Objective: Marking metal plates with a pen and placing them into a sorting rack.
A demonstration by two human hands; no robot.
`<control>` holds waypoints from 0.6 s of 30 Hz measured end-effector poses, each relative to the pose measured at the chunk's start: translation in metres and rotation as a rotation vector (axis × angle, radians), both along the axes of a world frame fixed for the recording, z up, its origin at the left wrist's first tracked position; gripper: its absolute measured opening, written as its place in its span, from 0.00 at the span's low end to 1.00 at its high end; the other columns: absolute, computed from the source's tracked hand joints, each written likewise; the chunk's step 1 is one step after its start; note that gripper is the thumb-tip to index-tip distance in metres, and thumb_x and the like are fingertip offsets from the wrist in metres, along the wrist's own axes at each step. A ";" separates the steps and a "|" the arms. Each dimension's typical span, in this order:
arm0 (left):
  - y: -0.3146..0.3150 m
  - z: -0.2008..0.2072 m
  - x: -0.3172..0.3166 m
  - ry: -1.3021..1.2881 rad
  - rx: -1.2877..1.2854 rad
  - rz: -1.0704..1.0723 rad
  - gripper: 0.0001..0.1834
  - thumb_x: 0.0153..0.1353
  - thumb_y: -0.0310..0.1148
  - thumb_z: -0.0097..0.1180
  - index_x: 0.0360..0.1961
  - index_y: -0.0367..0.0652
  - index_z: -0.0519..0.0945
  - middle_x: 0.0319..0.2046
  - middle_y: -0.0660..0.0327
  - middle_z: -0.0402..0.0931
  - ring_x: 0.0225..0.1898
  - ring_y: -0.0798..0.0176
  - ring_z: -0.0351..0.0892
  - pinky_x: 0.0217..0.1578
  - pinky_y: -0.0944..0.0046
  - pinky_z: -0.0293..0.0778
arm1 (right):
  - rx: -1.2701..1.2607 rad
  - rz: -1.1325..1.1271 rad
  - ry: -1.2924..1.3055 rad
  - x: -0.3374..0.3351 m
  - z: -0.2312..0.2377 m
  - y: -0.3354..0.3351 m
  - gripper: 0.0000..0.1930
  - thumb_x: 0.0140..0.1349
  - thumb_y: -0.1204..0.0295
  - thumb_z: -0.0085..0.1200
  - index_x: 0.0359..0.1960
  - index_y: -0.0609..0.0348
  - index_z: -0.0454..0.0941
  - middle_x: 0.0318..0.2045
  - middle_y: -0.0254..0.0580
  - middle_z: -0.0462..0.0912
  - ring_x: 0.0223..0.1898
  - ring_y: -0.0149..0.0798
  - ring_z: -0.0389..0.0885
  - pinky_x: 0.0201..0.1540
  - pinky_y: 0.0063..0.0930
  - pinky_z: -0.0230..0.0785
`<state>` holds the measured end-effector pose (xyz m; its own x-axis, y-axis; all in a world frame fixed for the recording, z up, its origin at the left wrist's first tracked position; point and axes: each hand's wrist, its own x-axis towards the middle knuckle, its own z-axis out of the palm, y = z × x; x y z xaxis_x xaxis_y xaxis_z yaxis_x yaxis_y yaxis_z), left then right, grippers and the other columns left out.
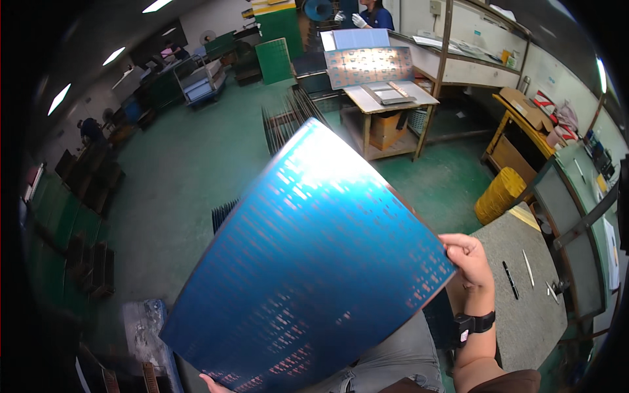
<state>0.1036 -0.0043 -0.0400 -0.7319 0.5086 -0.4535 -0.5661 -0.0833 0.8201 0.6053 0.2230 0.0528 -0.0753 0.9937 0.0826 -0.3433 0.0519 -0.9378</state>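
Observation:
A large, thin circuit board panel (314, 262), blue with rows of small copper-coloured marks, is held up tilted in front of me. Bright light glares off its far corner. My right hand (468, 259) pinches its right edge near the corner, thumb on the face, the other fingers partly behind. At the lower left edge only the thumb side of my left hand (213, 384) shows; its other fingers are hidden behind the panel. A black band with a small device (473, 325) sits around my right wrist.
Right of me stands a grey-topped table (488, 308) with a black pen (510, 280) and a white pen (528, 268). Beyond are racks of upright panels (286, 119), a small wooden-legged table (419, 97) and a yellow drum-like bundle (501, 195). A co-worker (375, 16) wears white gloves.

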 end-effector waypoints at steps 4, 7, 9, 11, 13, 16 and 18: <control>-0.004 0.001 -0.004 0.002 -0.037 0.052 0.28 0.66 0.49 0.35 0.59 0.40 0.63 0.59 0.55 0.62 0.60 0.52 0.56 0.62 0.52 0.47 | -0.049 0.098 -0.115 0.004 -0.004 -0.006 0.15 0.54 0.75 0.59 0.43 0.70 0.76 0.33 0.44 0.82 0.30 0.26 0.79 0.35 0.17 0.71; -0.003 0.003 -0.006 0.003 -0.068 0.088 0.28 0.66 0.49 0.35 0.59 0.40 0.63 0.59 0.55 0.62 0.60 0.52 0.56 0.62 0.53 0.47 | -0.068 0.107 -0.147 0.003 -0.007 -0.007 0.13 0.54 0.78 0.59 0.41 0.70 0.76 0.35 0.47 0.82 0.31 0.28 0.80 0.35 0.19 0.72; -0.002 0.004 -0.004 0.049 -0.062 0.087 0.30 0.65 0.50 0.36 0.59 0.38 0.63 0.59 0.54 0.61 0.59 0.51 0.57 0.62 0.52 0.49 | -0.115 0.117 -0.171 0.001 -0.003 -0.008 0.13 0.54 0.78 0.59 0.41 0.70 0.76 0.35 0.46 0.82 0.32 0.29 0.80 0.36 0.20 0.72; 0.001 0.010 0.003 0.096 -0.057 0.088 0.31 0.65 0.52 0.37 0.59 0.37 0.62 0.59 0.52 0.61 0.58 0.49 0.58 0.61 0.51 0.51 | -0.100 0.122 -0.159 0.001 -0.005 -0.007 0.13 0.53 0.78 0.59 0.40 0.69 0.76 0.34 0.46 0.82 0.32 0.29 0.80 0.36 0.20 0.72; 0.004 0.018 0.010 0.117 -0.076 0.086 0.32 0.66 0.53 0.35 0.59 0.36 0.62 0.58 0.52 0.62 0.57 0.49 0.60 0.60 0.51 0.53 | -0.113 0.119 -0.164 0.002 -0.007 -0.007 0.13 0.54 0.77 0.59 0.40 0.69 0.76 0.33 0.45 0.82 0.31 0.28 0.80 0.36 0.19 0.72; 0.002 0.014 0.006 0.118 -0.073 0.091 0.32 0.66 0.54 0.33 0.59 0.36 0.62 0.58 0.51 0.62 0.57 0.49 0.60 0.59 0.51 0.54 | -0.129 0.132 -0.178 -0.001 -0.003 -0.006 0.13 0.54 0.77 0.59 0.40 0.68 0.76 0.32 0.43 0.82 0.31 0.27 0.80 0.35 0.18 0.71; 0.001 0.011 0.003 0.125 -0.063 0.095 0.32 0.66 0.53 0.33 0.59 0.36 0.62 0.58 0.51 0.62 0.57 0.49 0.61 0.59 0.51 0.54 | -0.122 0.139 -0.184 -0.003 0.000 -0.005 0.13 0.54 0.76 0.59 0.40 0.68 0.76 0.31 0.42 0.82 0.29 0.25 0.79 0.33 0.17 0.70</control>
<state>0.1071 -0.0033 -0.0292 -0.8282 0.4075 -0.3846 -0.4513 -0.0782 0.8889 0.6020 0.2179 0.0528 -0.2144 0.9746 -0.0653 -0.1620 -0.1014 -0.9816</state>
